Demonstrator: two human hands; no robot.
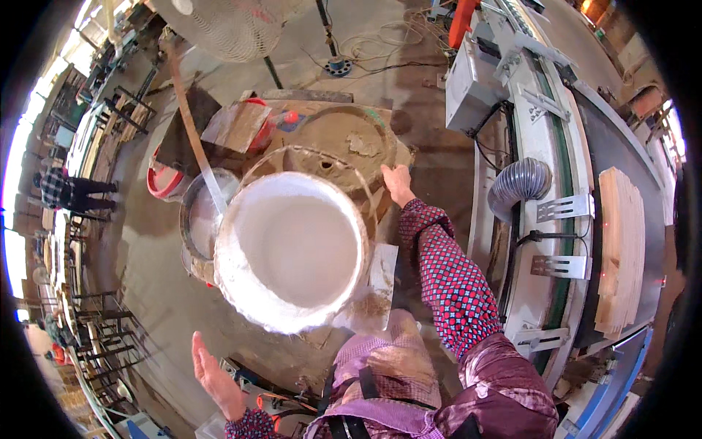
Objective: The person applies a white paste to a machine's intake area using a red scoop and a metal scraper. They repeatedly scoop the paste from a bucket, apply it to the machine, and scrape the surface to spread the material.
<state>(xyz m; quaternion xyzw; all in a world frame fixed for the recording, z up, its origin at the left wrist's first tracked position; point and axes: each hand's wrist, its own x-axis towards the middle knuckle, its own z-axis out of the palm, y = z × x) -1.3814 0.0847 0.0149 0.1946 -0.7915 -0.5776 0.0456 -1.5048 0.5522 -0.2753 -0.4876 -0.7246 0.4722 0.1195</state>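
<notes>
A large bucket (228, 274) crusted with white, with smooth white material inside, stands in the middle. Its thin handle (322, 153) arcs over the far side. My right hand (398, 184) is just beyond its right side, by the edge of a round tub of brown, caked material (322, 132). Its fingers are curled; whatever they grip is hidden. My left hand (216, 377) is raised below and left of the bucket, fingers stretched out, touching nothing. Close by the bucket's lower right lies a pale flat piece (382, 282) with brown stains.
A smaller bucket (191, 201) behind the white one has a long flat stick (186, 110) leaning in it. Red-rimmed buckets (162, 179) stand farther left. To the right runs a long machine (541, 293) with a grey flexible hose (523, 186) and stacked wood strips (620, 249). A fan (219, 25) stands ahead.
</notes>
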